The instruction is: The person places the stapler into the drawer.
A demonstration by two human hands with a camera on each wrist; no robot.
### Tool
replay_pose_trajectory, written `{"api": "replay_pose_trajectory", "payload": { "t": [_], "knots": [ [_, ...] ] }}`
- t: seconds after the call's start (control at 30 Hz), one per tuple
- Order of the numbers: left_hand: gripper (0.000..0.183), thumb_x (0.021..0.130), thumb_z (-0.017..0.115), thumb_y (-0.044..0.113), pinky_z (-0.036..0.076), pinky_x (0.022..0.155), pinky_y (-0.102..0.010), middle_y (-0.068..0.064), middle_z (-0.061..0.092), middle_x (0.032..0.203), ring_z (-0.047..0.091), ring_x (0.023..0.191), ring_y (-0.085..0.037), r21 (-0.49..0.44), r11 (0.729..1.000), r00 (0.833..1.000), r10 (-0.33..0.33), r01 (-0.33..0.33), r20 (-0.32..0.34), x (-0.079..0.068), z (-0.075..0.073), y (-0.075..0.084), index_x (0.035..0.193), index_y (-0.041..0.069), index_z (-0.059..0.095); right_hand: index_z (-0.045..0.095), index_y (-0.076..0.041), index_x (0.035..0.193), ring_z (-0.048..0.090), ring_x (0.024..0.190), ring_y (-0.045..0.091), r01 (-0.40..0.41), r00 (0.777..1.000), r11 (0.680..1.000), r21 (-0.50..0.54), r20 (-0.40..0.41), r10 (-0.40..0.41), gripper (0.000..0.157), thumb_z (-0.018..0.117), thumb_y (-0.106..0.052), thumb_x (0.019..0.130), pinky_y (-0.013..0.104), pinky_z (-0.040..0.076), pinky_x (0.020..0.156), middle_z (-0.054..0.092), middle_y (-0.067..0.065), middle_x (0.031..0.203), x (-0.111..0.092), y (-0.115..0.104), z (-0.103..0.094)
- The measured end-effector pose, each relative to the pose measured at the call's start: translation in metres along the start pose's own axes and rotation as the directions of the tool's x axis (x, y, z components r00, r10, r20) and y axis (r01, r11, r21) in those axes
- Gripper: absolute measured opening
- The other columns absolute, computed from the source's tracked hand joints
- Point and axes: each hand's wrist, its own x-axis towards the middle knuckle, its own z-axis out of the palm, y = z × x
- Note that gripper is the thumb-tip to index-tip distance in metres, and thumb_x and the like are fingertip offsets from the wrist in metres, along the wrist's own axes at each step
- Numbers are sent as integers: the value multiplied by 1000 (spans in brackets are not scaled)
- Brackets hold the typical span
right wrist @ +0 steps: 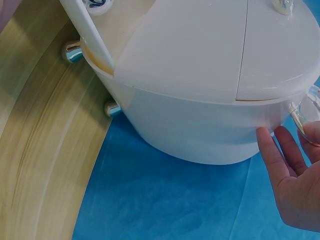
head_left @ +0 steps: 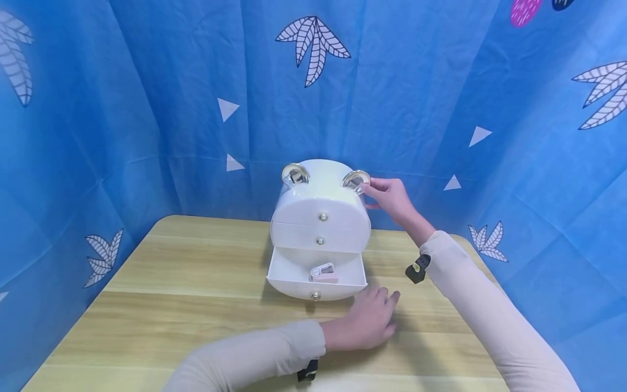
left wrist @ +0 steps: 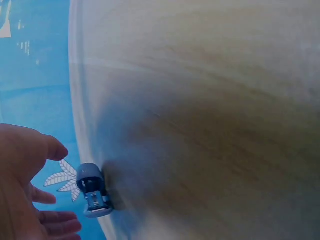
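A white desktop drawer box (head_left: pixel 323 228) with two gold-rimmed ears stands at the back of the table. Its lowest drawer (head_left: pixel 289 287) is pulled out, and a small pink-and-white stapler (head_left: pixel 324 274) lies inside. My right hand (head_left: pixel 389 197) pinches the right ear (head_left: pixel 356 177) between thumb and finger, other fingertips against the box's side (right wrist: pixel 200 125). Low over the table in front of the drawer's right corner, my left hand (head_left: pixel 364 321) has loosely spread fingers and holds nothing. Beyond those fingers, the left wrist view shows a small grey-blue object (left wrist: pixel 94 191).
The wooden table (head_left: pixel 196 272) is bordered by a blue patterned curtain (head_left: pixel 186 81) at the back and sides. Two upper drawers with round knobs (head_left: pixel 322 217) are shut. Small shiny feet (right wrist: pixel 72 51) support the box.
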Motion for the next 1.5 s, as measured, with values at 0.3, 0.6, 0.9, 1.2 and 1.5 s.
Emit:
{"api": "replay_pose_trajectory", "payload": {
  "t": [0.3,0.6,0.9,1.2,1.5],
  "knots": [
    [69,86,53,57,49,86,-30,-5,54,112,51,106,-18,-7,994,992,-104,105,65,-1,16,2,134,9,43,65,-7,119,59,113,22,-10,1000,1000,17,1,10,35,64,-26,89,34,57,75,63,12,121,1,3,1],
    [56,84,54,58,46,74,-26,-3,53,99,50,93,-16,15,992,992,-126,126,7,-3,22,3,112,10,51,64,-6,120,57,115,21,1,1000,1000,15,4,-1,34,62,-24,90,34,57,76,62,11,123,1,2,-1],
    [42,86,53,54,45,84,-30,0,55,89,51,90,-16,23,997,997,-73,73,-4,-6,18,4,94,12,56,62,-5,122,58,116,23,7,1000,1000,25,7,-7,36,63,-24,90,34,57,76,61,13,124,1,1,-1],
    [36,86,56,44,45,83,-23,4,58,91,50,85,-9,-8,994,988,108,-110,-112,-10,12,0,100,11,62,60,-4,125,56,117,25,9,1000,1000,19,26,-10,40,62,-24,91,33,56,77,59,15,127,1,2,-1],
    [41,81,65,44,42,72,-13,7,57,98,50,85,-2,-146,957,968,251,-252,-23,-17,-39,-21,112,18,62,61,-6,124,55,118,24,-6,1000,1000,9,17,5,39,62,-26,90,34,56,77,58,13,128,0,2,-2]
  ]
}}
